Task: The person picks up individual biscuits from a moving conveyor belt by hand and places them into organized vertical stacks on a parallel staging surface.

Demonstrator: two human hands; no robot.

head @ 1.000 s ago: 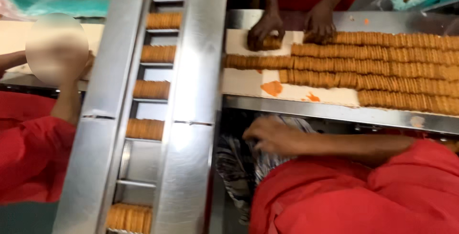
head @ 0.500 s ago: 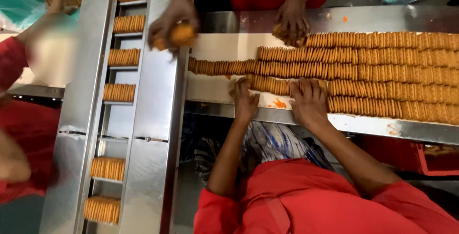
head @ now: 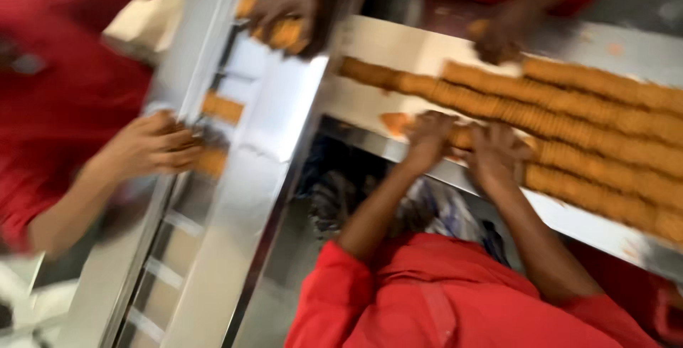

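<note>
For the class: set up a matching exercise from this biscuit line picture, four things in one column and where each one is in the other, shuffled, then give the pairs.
Things:
1. left hand
2. right hand
3. co-worker's hand
4. rows of biscuits

Places:
A. on the white table, running off to the right
B. at the narrow conveyor, left side
C. on the near biscuit row, next to the table's left end
D. on the near biscuit row, further right

Pairs: 1-C, 2-D, 3-B, 4-A

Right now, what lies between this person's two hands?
A short run of stacked biscuits lies between the left hand and the right hand. This shows in the head view, which is blurred.
</note>
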